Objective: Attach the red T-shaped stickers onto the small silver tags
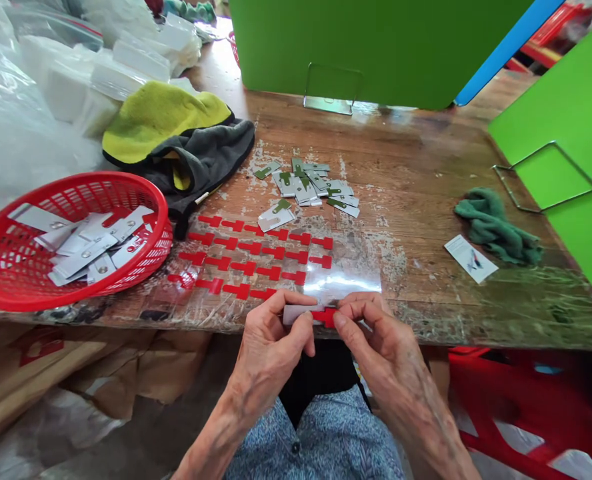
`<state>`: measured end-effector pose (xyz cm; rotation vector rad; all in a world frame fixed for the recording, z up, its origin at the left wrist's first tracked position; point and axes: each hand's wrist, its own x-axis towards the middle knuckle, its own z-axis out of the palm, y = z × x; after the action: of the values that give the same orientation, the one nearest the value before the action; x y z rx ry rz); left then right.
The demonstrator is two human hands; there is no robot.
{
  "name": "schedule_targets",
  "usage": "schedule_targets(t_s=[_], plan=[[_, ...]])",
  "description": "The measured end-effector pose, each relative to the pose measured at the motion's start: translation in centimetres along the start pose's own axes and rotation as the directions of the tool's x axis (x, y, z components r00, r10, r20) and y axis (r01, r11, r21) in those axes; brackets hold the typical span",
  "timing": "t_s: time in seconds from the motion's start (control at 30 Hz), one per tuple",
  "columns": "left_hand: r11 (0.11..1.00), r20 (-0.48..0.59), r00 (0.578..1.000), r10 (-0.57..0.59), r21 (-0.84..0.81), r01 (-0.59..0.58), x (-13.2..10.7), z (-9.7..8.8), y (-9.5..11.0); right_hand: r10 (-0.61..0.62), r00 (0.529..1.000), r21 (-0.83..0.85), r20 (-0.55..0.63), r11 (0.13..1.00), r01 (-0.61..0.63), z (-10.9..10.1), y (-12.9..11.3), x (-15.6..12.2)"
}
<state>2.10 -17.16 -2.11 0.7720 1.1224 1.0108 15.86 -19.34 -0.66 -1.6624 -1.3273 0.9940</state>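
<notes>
Just over the table's front edge, my left hand [276, 340] pinches a pale grey-white card piece [297, 312] between thumb and fingers. My right hand [376, 333] closes thumb and fingertips on a red T-shaped tab [326, 316], which lies against the right end of the card piece. Whether the two are joined is hidden by my fingers. Beyond my hands, rows of similar red tabs [243, 268] lie on a clear plastic sheet [356, 280]. Farther back is a loose pile of white and olive-green pieces [306, 183].
At left stands a red basket [163, 230] of white pieces with metal snaps. Behind it are a yellow-grey cloth [166, 127] and plastic bags [41, 87]. A printed card [471, 259] and green cloth [499, 227] lie right. Green panels [356, 47] with wire stands border the back and right.
</notes>
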Motion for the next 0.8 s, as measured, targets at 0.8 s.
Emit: schedule_targets(t_s=[0.8], plan=[[1.0,0.008,1.0,-0.022,-0.011,0.022,-0.2,-0.5,0.4,-0.063,0.998,-0.053,0.003,0.997,0.063,1.1,0.3,-0.1]])
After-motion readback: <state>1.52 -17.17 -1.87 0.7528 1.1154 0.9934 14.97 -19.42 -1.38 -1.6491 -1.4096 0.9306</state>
